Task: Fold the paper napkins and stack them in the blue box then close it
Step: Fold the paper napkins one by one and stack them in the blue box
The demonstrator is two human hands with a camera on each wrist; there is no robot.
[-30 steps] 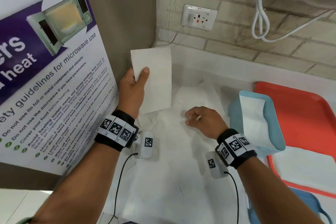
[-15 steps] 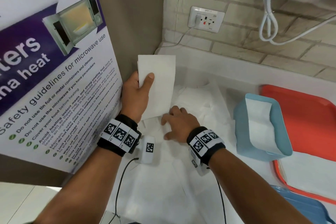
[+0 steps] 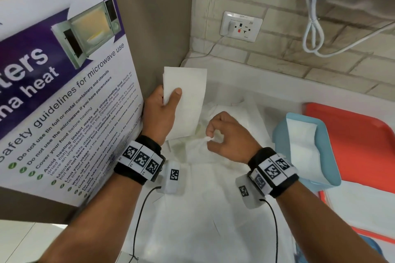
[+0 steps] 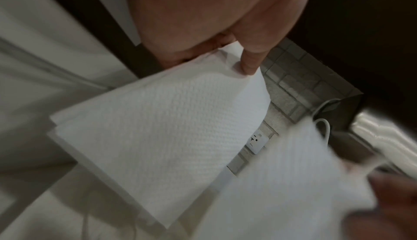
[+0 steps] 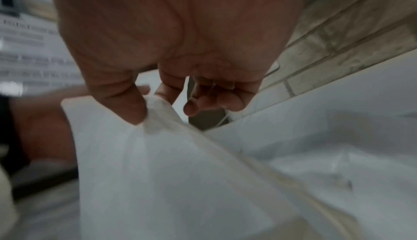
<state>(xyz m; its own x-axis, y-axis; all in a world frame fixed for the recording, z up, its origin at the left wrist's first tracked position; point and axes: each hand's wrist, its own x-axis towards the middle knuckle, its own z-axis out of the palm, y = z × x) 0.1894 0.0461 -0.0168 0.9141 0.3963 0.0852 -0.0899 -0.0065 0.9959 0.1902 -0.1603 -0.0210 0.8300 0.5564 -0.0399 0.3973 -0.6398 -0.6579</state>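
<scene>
Right hand now lifted, pinching loose napkin corner; left hand still grips folded napkin.

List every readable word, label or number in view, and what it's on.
Poster, heading, cut off: "ters", "heat"
Poster title: "Safety guidelines for microwave use"
Poster bullets: "Do not use tin foil or metal containers and utensils"; "Cover your food before heating"; the lower ones too small.
Wall socket: label too blurred.
Wristbands: square codes, no words.

Poster cropped at left edge; right hand blurred in left-wrist view; blue box interior partly hidden.
</scene>
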